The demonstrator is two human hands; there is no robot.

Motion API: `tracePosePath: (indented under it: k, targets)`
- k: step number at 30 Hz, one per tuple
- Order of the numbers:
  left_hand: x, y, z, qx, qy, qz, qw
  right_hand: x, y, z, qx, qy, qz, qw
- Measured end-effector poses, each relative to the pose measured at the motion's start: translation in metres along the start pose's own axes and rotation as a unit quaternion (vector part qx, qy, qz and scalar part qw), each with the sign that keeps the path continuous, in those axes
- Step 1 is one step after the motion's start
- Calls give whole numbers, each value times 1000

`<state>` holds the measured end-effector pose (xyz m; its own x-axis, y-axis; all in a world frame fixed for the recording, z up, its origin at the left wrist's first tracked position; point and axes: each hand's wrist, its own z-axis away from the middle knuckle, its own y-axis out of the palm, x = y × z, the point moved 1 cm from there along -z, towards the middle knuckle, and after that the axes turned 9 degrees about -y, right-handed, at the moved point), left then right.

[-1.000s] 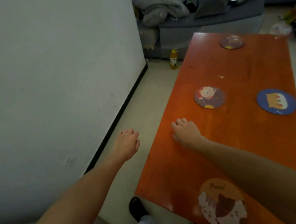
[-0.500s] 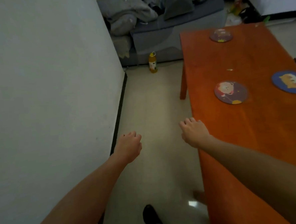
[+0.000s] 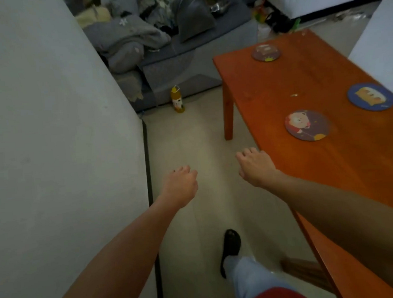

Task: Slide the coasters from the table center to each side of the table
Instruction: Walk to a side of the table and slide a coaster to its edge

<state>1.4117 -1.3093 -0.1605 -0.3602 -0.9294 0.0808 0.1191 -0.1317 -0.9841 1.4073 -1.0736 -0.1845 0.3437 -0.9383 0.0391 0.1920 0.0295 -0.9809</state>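
Three round coasters lie on the orange table. A purple coaster with a cartoon figure sits nearest, close to the table's left edge. A blue coaster with an orange picture lies near the right edge. A dark coaster rests at the far end. My right hand hovers at the table's left edge, fingers loosely curled, holding nothing. My left hand hangs over the floor left of the table, fingers curled, also empty.
A white wall runs along the left. A yellow bottle stands on the floor before a grey sofa piled with clothes. My leg and a black shoe are on the floor between wall and table.
The view has swung left and back along the table. My right hand has come off the tabletop to its left edge. The large cat coaster near me has left the view.
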Motion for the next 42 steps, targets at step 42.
tracePosePath:
  k: [42]
  targets:
    - [-148,32,-492,55,531,-61,843,-226,49,-78,-142,770,-347,516]
